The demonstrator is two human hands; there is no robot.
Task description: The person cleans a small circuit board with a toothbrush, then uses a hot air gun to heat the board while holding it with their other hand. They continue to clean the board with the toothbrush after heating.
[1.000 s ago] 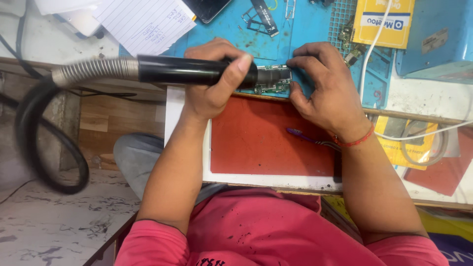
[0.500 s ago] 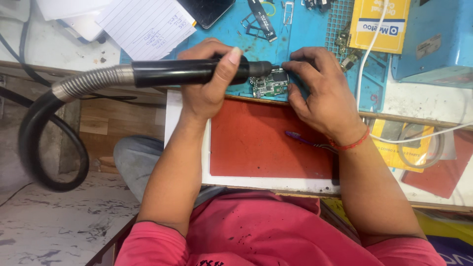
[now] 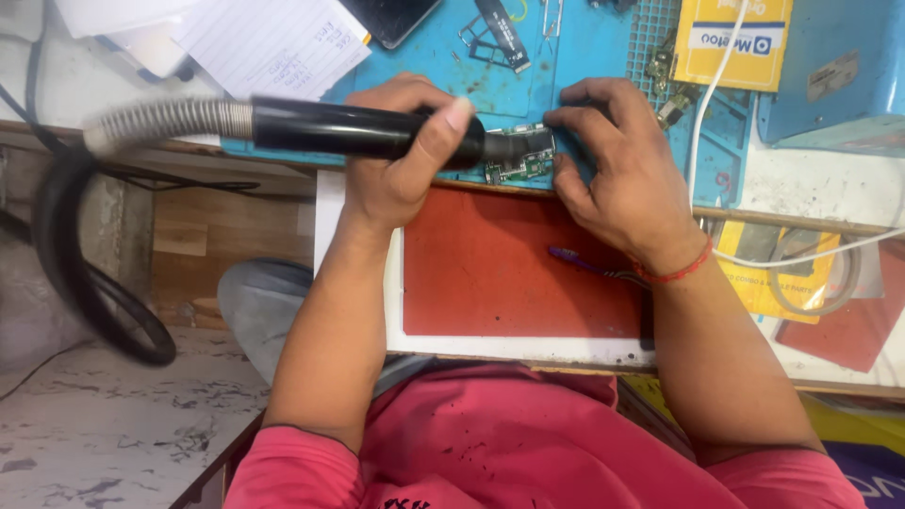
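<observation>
Firmly gripping the black nozzle (image 3: 368, 130) in the left hand (image 3: 401, 155), fingers wrapped around the barrel and thumb laid along the top, probably for steadying the tip. Pointing that tip straight at the small circuit board (image 3: 517, 162) lying just beyond the left fingertips, on the near edge of the blue mat (image 3: 490, 71). Pinning the board with the right hand (image 3: 613, 174), fingertips curled down onto its far end, holding nothing else; likely keeping the light part from sliding under the nozzle. Trailing away from the left wrist, the ribbed grey hose (image 3: 160, 121) looping down past the tabletop (image 3: 811, 188) edge. Lying below both hands, the red pad (image 3: 509, 273), with a purple pen (image 3: 575, 256) near the right wrist and its red thread band (image 3: 674, 271). Resting beyond the left knuckles, a lined sheet of paper (image 3: 273, 42).

Compared with half a second ago, sliding the thumb further forward along the barrel, with the nozzle tip staying on the board and the right hand keeping its press.
</observation>
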